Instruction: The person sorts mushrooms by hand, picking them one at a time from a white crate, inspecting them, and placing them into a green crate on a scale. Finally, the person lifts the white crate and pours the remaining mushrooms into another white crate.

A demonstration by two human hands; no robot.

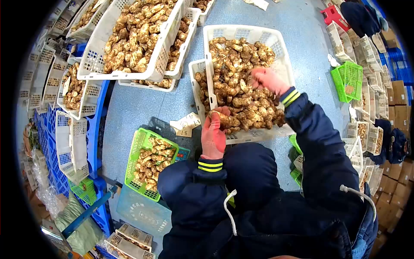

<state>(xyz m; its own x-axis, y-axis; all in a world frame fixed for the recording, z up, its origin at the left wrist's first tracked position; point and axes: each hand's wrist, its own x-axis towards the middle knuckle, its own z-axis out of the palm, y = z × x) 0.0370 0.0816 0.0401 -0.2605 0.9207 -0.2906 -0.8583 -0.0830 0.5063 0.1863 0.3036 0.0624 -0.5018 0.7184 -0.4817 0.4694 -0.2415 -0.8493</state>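
A white plastic crate point(284, 56) stands before me, partly filled with brown, dirt-speckled mushrooms point(241, 101) that look like matsutake. My left hand point(213, 137) is at its near left corner, with thumb and fingers closed round a mushroom point(225, 121). Farther in, my right hand point(271, 81) reaches over the right side of the heap. Its fingers are bent together and touch the mushrooms; whatever lies between the fingertips is hidden. Another white crate point(196, 68) shows beneath the left edge of this one, with a few mushrooms visible in it.
A green basket point(134, 157) of smaller mushrooms sits left of my knee, near handwritten paper slips point(185, 124). Full white crates point(97, 64) are stacked at upper left beside blue pallets point(92, 129). On the right are a green crate point(347, 80), a red stool point(333, 16) and cardboard boxes point(399, 93).
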